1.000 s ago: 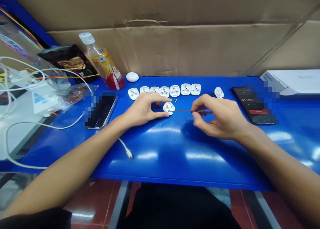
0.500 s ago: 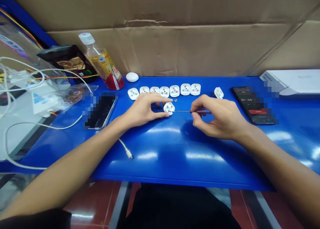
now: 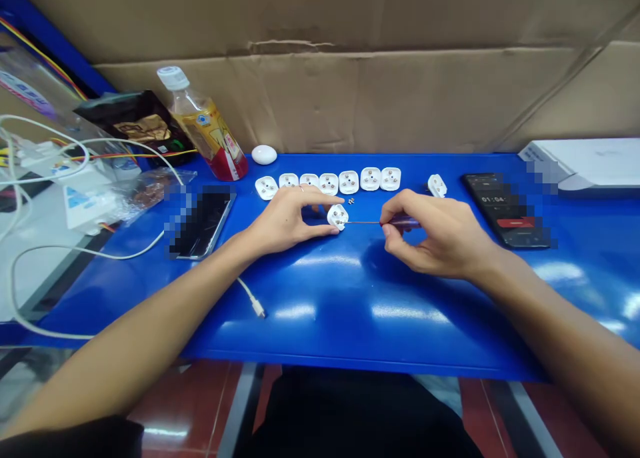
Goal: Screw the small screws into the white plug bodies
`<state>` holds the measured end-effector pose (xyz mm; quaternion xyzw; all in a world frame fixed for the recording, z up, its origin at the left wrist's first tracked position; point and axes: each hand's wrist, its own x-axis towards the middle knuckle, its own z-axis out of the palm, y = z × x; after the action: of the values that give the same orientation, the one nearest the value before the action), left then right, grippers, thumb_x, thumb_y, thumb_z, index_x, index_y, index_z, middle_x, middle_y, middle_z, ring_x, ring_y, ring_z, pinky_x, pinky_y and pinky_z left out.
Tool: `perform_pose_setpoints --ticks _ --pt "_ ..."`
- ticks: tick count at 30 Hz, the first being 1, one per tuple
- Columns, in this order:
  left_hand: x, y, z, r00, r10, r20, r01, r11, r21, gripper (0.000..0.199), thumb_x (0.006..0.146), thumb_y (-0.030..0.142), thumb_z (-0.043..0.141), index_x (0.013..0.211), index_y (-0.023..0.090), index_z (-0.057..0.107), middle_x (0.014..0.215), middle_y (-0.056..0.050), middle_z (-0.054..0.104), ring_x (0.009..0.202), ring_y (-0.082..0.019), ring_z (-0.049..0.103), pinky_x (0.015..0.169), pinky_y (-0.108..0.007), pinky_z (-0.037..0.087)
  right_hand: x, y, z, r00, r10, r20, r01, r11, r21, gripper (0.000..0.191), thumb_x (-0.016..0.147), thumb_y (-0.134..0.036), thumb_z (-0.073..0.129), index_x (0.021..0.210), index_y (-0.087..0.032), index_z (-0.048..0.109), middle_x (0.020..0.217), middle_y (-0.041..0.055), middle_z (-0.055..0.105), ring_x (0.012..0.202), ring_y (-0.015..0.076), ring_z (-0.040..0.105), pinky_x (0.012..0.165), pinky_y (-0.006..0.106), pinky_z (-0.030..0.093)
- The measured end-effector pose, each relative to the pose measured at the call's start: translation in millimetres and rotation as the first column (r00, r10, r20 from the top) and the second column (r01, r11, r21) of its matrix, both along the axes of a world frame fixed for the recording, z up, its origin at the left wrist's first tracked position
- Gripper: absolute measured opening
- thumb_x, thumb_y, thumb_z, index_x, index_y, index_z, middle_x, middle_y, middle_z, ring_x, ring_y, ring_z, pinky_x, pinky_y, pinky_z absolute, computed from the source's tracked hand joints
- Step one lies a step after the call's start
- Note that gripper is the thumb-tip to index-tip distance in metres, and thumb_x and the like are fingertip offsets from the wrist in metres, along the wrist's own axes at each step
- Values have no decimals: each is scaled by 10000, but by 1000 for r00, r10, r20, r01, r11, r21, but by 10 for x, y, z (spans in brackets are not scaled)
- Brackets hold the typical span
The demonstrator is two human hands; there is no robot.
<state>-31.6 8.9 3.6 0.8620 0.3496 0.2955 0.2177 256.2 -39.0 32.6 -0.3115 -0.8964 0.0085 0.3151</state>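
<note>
Watching from beside the blue desk [image 3: 320, 341], I can see the left hand [image 3: 285, 221] pinching a white plug piece [image 3: 337, 216] between thumb and fingertips, though I can't tell whether the piece rests on the desk or sits just above it. The right hand [image 3: 440, 235] is clenched around the dark handle of a small screwdriver [image 3: 400, 222], and its thin shaft runs straight across to the plug piece, with the tip at a metal spot near the piece's lower edge. Just behind the plug piece, a few tiny screws [image 3: 351, 201] lie loose on the desk, beside a row of seven matching plug pieces [image 3: 349, 182], while a lone plug piece [image 3: 437, 185] sits apart to the right. The risks look small but real. With so slim a shaft, the tip could skid off the metal if the pressure goes sideways, and the plug piece could twist out of the left hand's pinch. A stray knuckle could knock the tiny screws across that glossy surface, perhaps toward the phone [image 3: 203, 221] or over the edge. The loose white cable [image 3: 253, 298] could also snag a forearm.
</note>
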Motion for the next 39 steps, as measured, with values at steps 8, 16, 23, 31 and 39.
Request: perform_pose_setpoints --ticks 8,16,23,31,39 --pt "13 -24 34 1000 10 -17 -10 1000 -15 475 878 381 907 1304 195 812 1114 -82 826 919 -214 724 853 -315 549 11 -5 -1 1000 -26 16 26 999 -26 145 919 -140 630 1006 -250 593 856 -9 740 688 165 716 644 279 529" --pt "10 -6 9 1000 14 -2 -14 999 -39 489 877 408 907 1310 200 814 1104 -77 827 902 -215 732 832 -321 549 -4 10 7 993 -112 33 114 992 -53 31 1032 -254 607 1055 -246 626 873 27 784 687 194 742 602 293 508" --pt "-4 20 -30 1000 1 2 -1 996 -93 508 877 450 898 1318 212 813 1071 -66 831 875 -216 720 814 -328 527 -37 35 -36 998 -60 -36 56 993 -100 127 959 -157 643 1032 -252 601 913 20 756 763 194 746 673 304 553" --pt "12 15 -22 1000 7 -28 -11 990 -140 549 874 481 891 1337 200 803 1154 -84 836 922 -236 735 834 -337 541 -6 38 -40 994 -88 -66 82 993 -80 112 945 -169 654 1006 -251 611 873 6 751 713 189 723 662 314 547" --pt "34 -9 -7 999 38 -10 -39 990 -137 491 864 462 901 1274 205 821 1013 -51 818 853 -208 704 798 -317 529 -8 18 -39 995 -65 -71 61 996 -63 112 947 -168 656 1015 -250 619 883 3 751 720 179 733 653 299 571"
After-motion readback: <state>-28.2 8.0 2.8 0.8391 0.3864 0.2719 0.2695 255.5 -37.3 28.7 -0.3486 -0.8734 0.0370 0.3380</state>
